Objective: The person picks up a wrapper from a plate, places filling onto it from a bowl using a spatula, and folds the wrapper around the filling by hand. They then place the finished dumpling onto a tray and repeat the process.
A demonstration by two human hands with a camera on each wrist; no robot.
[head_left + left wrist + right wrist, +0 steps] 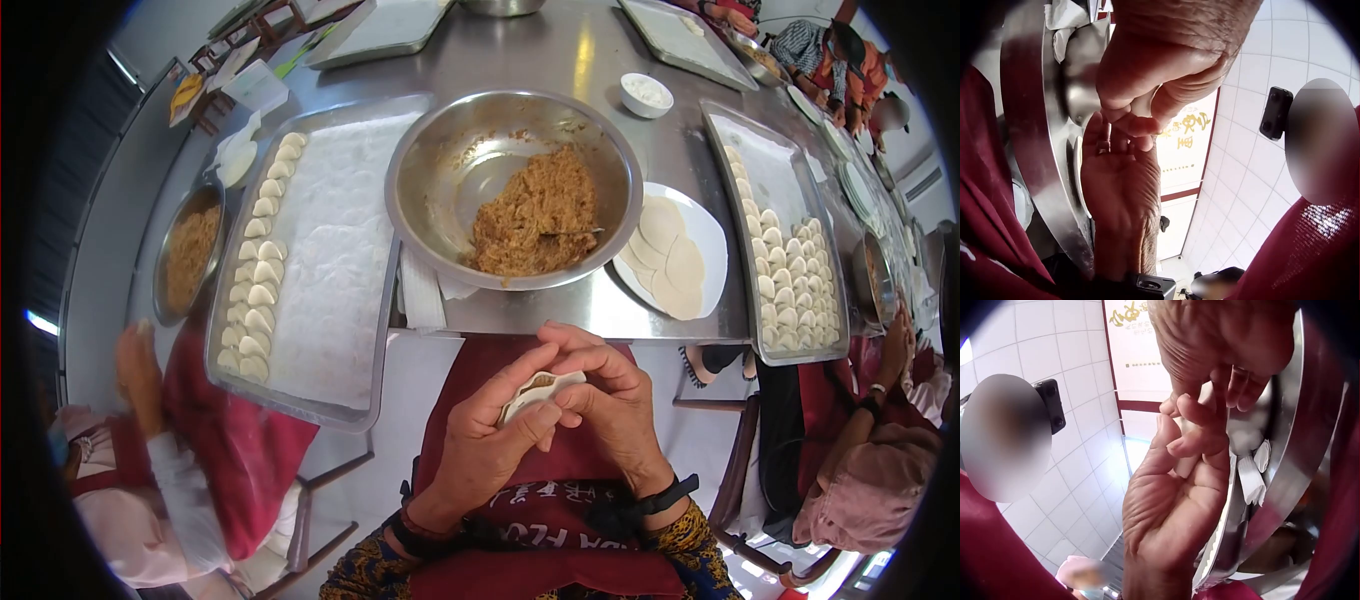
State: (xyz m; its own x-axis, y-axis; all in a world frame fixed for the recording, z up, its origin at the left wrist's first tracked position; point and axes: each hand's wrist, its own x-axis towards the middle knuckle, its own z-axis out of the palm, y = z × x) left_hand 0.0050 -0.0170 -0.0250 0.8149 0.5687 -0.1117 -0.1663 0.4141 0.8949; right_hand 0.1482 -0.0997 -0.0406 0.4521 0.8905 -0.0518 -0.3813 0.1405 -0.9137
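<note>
Between the two hands, in front of the apron, is a folded dough wrapper point(541, 392) with brown filling showing at its open top. My left hand point(492, 425) grips its left part, the thumb on the near side. At the right end, my right hand point(612, 405) pinches the edge between thumb and fingers. In the left wrist view the left hand point(1169, 62) hides most of the dough; the right hand point(1122, 187) faces it, palm showing. The right wrist view shows pale dough point(1186, 464) inside the left hand point(1175, 506), with the right hand point(1225, 344) above.
A steel bowl point(410, 215) of brown filling stands ahead, a plate point(712, 255) of round wrappers to its right. Trays of dumplings flank them, left point(372, 375) and right point(800, 350). A small white bowl point(647, 95) stands farther back. People sit on both sides.
</note>
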